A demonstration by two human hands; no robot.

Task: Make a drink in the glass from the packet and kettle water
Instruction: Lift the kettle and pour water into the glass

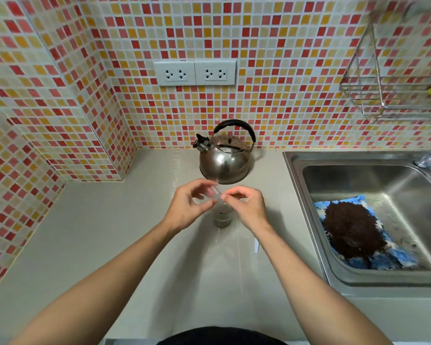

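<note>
A steel kettle (224,158) with a black handle stands at the back of the counter against the tiled wall. In front of it a clear glass (222,217) stands upright, partly hidden by my hands. My left hand (188,207) and my right hand (244,206) meet just above the glass, both pinching a small clear packet (217,192) between fingertips. What is inside the packet is too blurred to tell. A small white strip (256,245) lies on the counter to the right of the glass.
The grey counter (110,232) runs to a tiled corner on the left. A steel sink (373,220) on the right holds a blue cloth (388,260) with a dark brown heap on it. Wall sockets (195,72) and a wire rack (393,95) hang above.
</note>
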